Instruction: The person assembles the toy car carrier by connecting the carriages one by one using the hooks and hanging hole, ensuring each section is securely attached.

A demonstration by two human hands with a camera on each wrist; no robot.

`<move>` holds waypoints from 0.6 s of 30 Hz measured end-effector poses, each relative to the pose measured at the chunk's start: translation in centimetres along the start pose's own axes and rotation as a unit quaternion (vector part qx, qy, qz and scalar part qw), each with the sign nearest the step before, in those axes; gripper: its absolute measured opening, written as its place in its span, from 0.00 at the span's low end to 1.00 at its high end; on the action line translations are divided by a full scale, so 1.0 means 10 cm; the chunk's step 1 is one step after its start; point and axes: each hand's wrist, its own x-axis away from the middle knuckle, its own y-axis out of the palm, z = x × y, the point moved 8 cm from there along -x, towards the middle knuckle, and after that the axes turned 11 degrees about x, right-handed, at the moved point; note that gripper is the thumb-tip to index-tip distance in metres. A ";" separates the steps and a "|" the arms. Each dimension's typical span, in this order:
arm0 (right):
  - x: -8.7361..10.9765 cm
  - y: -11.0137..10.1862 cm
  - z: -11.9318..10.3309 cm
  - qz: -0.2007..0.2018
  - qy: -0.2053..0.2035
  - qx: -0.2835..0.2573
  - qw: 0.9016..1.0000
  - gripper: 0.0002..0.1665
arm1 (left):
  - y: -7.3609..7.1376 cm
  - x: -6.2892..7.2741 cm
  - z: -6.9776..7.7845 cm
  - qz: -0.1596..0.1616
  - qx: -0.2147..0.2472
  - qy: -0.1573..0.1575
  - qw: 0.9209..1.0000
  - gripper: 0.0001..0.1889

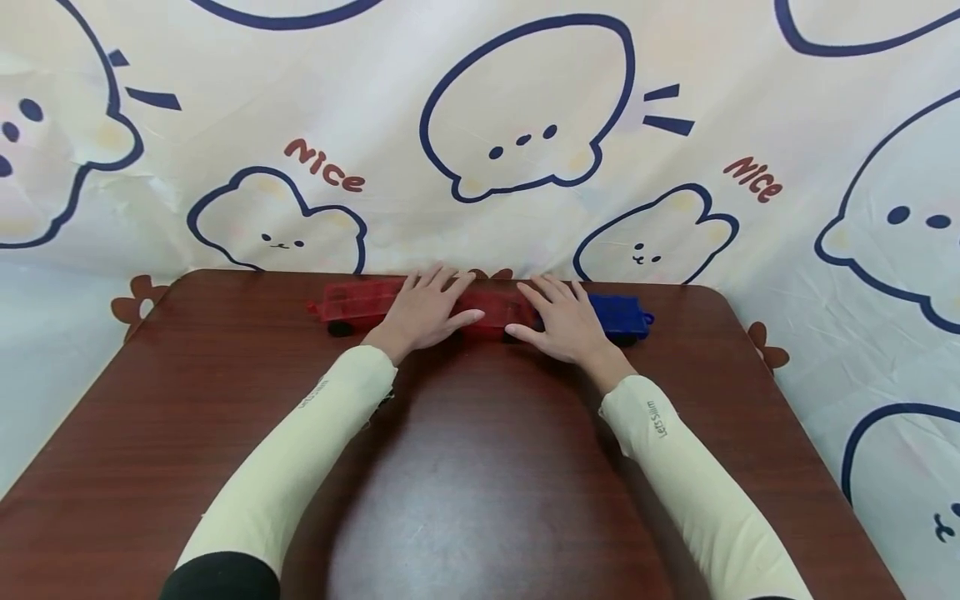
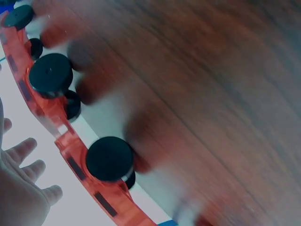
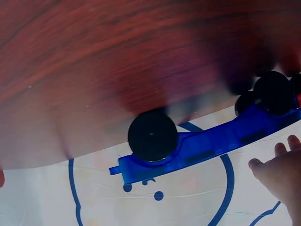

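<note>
Wears cream sleeves (image 1: pixel 288 467) nearest the camera, printed with small dark lettering (image 1: pixel 657 419), with a black band (image 1: pixel 219 577) below the left one; has both arms stretched forward over a glossy reddish-brown counter (image 1: pixel 465 467), pale with light toward the middle; holds the hands apart from each other, clamped on nothing, with fingers straight and spread; has the left hand (image 1: pixel 423 312) over the red part of a row of toy cars, thumb toward the right hand (image 1: pixel 562 323); has the latter over the place where red meets blue, thumb pointing back to the left.

At the counter's far edge, set end to end: a left red car (image 1: pixel 356 302), a middle red car (image 1: pixel 491 310) and, at the right, a blue car (image 1: pixel 617 315); all on black wheels (image 2: pixel 109 158), with small couplings (image 3: pixel 114 170) jutting from both ends of the row; mirrored below as blurred reflections (image 2: pixel 101 84).

In each wrist view, shows a gap between visible fingertips and cars; cannot tell whether touching elsewhere.

Behind, pale cloth (image 1: pixel 487 233) with navy outlines (image 1: pixel 632 58) of animal faces, brown flowers (image 1: pixel 146 288) and "Nice" in red-brown.
</note>
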 end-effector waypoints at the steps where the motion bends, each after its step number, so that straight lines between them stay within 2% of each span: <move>1: -0.01 -0.01 -0.01 0.002 0.001 -0.001 1.000 0.50 | -0.01 0.01 -0.02 0.001 0.002 -0.004 1.000 0.40; 9: -0.06 -0.04 -0.14 0.016 -0.015 -0.002 1.000 0.49 | -0.07 0.12 -0.17 0.003 -0.004 -0.025 1.000 0.40; 18: -0.12 -0.03 -0.23 0.004 -0.017 -0.001 1.000 0.52 | -0.14 0.23 -0.35 -0.003 -0.013 -0.048 0.999 0.41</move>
